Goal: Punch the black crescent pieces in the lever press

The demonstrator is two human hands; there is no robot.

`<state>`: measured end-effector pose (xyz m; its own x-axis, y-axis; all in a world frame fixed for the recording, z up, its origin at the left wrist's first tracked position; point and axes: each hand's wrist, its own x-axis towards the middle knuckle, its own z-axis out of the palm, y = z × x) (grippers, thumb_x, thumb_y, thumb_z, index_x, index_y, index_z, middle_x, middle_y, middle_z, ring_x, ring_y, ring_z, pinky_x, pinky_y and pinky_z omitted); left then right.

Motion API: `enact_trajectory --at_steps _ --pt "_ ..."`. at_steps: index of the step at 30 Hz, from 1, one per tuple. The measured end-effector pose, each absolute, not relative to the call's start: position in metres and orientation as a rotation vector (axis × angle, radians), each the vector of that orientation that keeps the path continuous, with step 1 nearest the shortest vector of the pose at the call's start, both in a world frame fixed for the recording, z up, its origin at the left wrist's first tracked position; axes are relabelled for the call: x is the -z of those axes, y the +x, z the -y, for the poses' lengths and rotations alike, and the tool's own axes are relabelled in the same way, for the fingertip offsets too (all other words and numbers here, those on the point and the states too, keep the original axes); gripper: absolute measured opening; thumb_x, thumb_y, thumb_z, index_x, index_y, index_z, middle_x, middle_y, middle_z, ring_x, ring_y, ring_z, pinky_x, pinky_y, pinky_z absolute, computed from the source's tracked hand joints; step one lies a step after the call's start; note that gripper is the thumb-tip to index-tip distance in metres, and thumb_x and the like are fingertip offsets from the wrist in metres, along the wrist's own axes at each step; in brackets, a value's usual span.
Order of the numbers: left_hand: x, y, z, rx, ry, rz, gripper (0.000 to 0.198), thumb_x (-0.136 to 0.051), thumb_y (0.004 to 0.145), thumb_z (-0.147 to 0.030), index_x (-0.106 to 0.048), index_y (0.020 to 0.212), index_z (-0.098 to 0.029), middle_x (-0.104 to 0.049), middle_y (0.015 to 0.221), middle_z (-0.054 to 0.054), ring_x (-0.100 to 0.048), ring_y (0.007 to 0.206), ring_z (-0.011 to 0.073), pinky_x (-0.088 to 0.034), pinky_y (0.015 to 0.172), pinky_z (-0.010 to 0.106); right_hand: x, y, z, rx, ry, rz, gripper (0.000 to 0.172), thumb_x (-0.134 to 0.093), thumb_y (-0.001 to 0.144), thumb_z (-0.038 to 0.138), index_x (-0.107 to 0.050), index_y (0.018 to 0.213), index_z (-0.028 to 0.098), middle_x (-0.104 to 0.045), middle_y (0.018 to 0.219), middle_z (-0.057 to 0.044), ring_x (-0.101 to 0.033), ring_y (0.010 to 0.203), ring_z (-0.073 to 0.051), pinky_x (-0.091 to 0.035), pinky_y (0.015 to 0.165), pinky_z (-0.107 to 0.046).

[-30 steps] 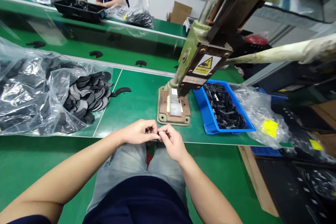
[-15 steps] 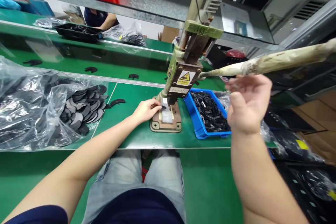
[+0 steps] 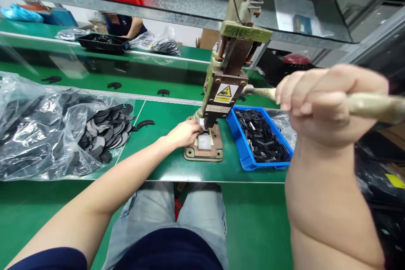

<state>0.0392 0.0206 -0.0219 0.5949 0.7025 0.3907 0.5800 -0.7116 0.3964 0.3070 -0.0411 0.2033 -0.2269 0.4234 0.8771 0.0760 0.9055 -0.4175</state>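
Note:
A hand lever press (image 3: 221, 93) with a yellow warning label stands on the green bench. My right hand (image 3: 329, 97) is wrapped round its pale lever (image 3: 376, 107), to the right of the press. At the press base (image 3: 204, 154), my left hand (image 3: 185, 133) has its fingertips pinched at a small black part (image 3: 205, 131), directly under the ram. Most of that part is hidden by the fingers and the ram. A pale plate (image 3: 204, 141) lies on the base in front of the fingertips.
A blue bin (image 3: 245, 152) of black parts sits right of the press. On the left lies a clear bag (image 3: 34, 135) with curved dark pieces (image 3: 107, 130) spilling out. Behind, single pieces (image 3: 163, 92) lie on a green strip. Across from me is a co-worker (image 3: 134, 27).
My right hand was loosely open beside the lever and is now closed round it. The left fingertips have moved slightly further in under the ram. The view has shifted a little.

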Motion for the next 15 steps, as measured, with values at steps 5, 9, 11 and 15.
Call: enact_trajectory --at_steps 5,9,11,15 --pt "0.020 0.040 -0.020 -0.798 2.517 -1.079 0.023 -0.055 0.102 -0.021 -0.078 0.104 -0.019 -0.076 0.107 0.010 -0.072 0.105 0.0239 -0.058 0.098 0.038 -0.136 0.305 0.070 -0.157 -0.342 1.764 0.042 -0.075 0.090 0.035 -0.053 0.057 0.021 -0.054 0.058 0.002 -0.060 0.060 -0.014 -0.055 0.067 -0.045" --pt "0.015 0.043 -0.014 -0.783 2.448 -1.165 0.017 -0.059 0.101 -0.022 -0.074 0.107 -0.019 -0.076 0.107 0.007 -0.072 0.104 0.0226 -0.057 0.095 0.035 -0.093 0.300 0.083 -0.056 -0.425 1.691 0.033 -0.075 0.084 0.026 -0.055 0.059 0.021 -0.060 0.060 0.003 -0.064 0.067 -0.018 -0.054 0.087 -0.055" --pt "0.012 0.042 -0.010 -0.756 2.428 -1.183 0.016 -0.061 0.101 -0.024 -0.073 0.110 -0.018 -0.077 0.108 0.007 -0.072 0.103 0.0227 -0.057 0.093 0.034 -0.080 0.294 0.082 -0.015 -0.434 1.589 0.035 -0.077 0.083 0.029 -0.054 0.057 0.021 -0.061 0.059 0.002 -0.064 0.067 -0.019 -0.053 0.089 -0.058" --pt "0.004 0.015 -0.007 -0.647 2.487 -1.251 0.024 -0.058 0.103 -0.031 -0.071 0.121 -0.020 -0.077 0.118 0.008 -0.070 0.111 0.0235 -0.055 0.099 0.036 -0.069 0.283 0.070 0.028 -0.354 1.375 0.049 -0.079 0.082 0.038 -0.046 0.050 0.021 -0.056 0.053 0.003 -0.060 0.062 -0.017 -0.052 0.084 -0.054"
